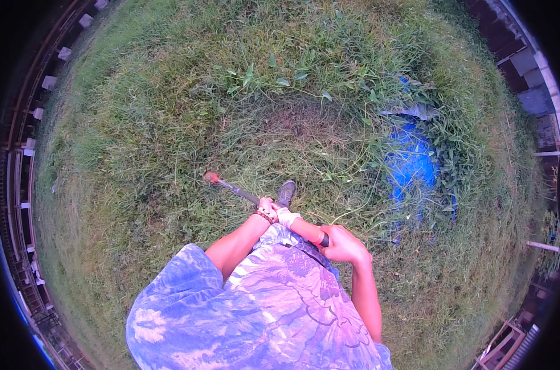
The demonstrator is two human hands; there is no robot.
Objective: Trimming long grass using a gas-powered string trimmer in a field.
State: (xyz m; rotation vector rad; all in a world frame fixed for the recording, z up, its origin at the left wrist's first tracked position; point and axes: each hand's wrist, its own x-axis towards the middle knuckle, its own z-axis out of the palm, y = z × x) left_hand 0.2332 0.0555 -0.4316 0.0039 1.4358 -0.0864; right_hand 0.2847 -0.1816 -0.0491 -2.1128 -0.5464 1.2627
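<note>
A long-shafted tool, apparently a grass trimmer [240,190], slants across the front of my body. Its small red head [211,177] is at the far left end, just above the grass. My left hand [268,208], with a beaded bracelet at the wrist, is closed around the shaft. At the rear end, my right hand [343,244] grips a dark handle [324,238] close to my waist. Between the two hands runs a reddish-orange part of the tool [306,229]. Past my left hand a dark shoe [287,192] stands on the grass.
Blue sheeting [414,162] lies to the right, partly covered by grass and leafy weeds. A grey flat piece [411,112] rests at its far end. Cut-looking grass [303,125] lies ahead, with broad-leaved vines [282,82] beyond. Structures [532,88] line the picture's rim.
</note>
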